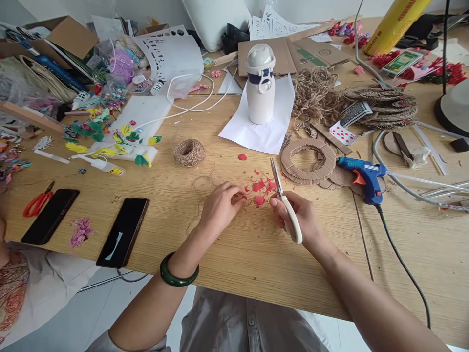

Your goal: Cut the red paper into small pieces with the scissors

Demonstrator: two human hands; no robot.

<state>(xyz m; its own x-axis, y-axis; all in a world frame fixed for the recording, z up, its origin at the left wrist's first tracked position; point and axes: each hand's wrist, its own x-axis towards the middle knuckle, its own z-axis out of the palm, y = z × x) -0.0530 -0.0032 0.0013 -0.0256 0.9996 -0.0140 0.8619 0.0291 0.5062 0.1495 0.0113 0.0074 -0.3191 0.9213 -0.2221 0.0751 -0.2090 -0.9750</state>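
My right hand (293, 212) is closed on a pair of scissors (293, 217) with pale handles, its blades pointing up and away over the table. Beside it, to the left, my left hand (223, 205) has its thumb and fingertips together around a small red piece (244, 197). Red paper scraps (258, 186) and thin trimmings lie between and beyond both hands. One rounded red piece (242, 157) sits apart, farther back. A cardboard ring (289, 164) lies behind my right hand, and a ball of twine (189, 152) rests behind my left.
A white bottle (260, 98) stands on white paper. At the right lies a blue glue gun (370, 178) with its cable. Two phones (51, 215) (122, 232) and red-handled scissors (38, 203) are at the left, near another person's arm (3, 244).
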